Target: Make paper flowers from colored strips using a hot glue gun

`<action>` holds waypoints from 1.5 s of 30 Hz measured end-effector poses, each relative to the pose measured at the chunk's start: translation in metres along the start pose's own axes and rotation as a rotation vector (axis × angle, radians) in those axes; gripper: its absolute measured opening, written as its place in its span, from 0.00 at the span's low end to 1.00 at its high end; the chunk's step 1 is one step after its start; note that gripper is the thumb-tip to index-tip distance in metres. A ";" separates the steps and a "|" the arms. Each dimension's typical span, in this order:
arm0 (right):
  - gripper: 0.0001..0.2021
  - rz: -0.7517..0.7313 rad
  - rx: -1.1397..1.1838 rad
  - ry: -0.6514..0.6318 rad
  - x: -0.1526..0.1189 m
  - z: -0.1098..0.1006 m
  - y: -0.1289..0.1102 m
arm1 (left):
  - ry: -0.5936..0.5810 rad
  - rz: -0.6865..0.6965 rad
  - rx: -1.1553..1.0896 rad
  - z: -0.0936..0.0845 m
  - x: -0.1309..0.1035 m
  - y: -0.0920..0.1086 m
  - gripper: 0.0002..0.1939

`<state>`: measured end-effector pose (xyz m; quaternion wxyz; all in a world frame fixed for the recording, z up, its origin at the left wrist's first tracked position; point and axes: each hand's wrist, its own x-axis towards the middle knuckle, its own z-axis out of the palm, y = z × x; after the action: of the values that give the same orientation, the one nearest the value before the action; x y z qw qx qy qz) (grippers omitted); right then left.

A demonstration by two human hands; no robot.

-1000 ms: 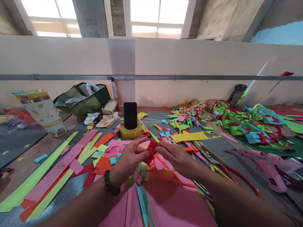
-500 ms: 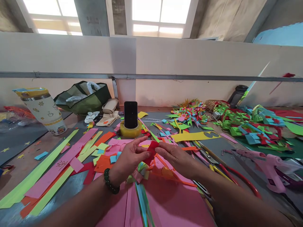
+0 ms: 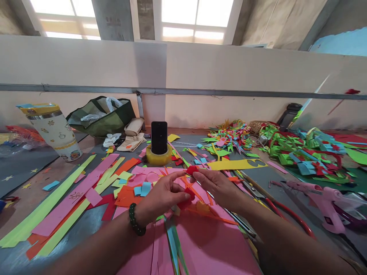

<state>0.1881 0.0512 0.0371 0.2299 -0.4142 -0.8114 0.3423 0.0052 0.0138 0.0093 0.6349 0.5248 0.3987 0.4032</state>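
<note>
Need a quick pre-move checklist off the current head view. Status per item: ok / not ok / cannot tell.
1. Right hand gripping red paper piece: ok, pinched in its fingers.
2. Left hand holding the lower red paper: cannot tell, contact is hidden at the thumb.
3. Pink sheet free of scraps: not ok, orange strips lie on it.
4. Pink glue gun away from both hands: ok, lying at far right.
5. Red-handled scissors clear of right forearm: cannot tell, the forearm hides part of that area.
6. Phone upright at the yellow tape roll: ok.
</note>
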 end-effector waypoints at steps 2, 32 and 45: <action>0.24 -0.003 0.018 -0.027 -0.002 -0.005 -0.001 | 0.024 0.058 0.106 0.002 -0.001 -0.001 0.27; 0.20 0.103 0.384 -0.049 -0.004 0.000 -0.006 | 0.222 0.023 -0.394 0.003 0.004 -0.003 0.15; 0.20 0.101 0.422 -0.126 -0.008 0.013 -0.002 | 0.230 0.045 -0.407 0.002 0.005 -0.004 0.13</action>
<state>0.1827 0.0385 0.0292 0.2429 -0.3750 -0.7129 0.5406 0.0096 0.0174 0.0048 0.6688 0.3453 0.3672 0.5465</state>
